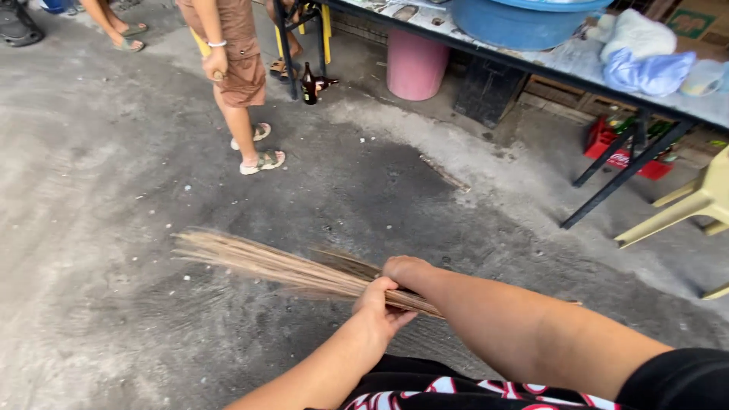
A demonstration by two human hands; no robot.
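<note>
above the rough grey concrete floor (114, 190), left hand (377, 305) and right hand (406, 269) clench a stiff straw broom (266, 262), its bristle tips fanning leftward.

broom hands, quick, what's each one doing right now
Left hand: closed around the stick broom.
Right hand: closed on the same broom, just behind the left.

Dry stiff straw-like broom (266, 263), rough matt concrete floor (99, 190), glossy plastic basin (516, 26), metal table legs (623, 171)
</note>
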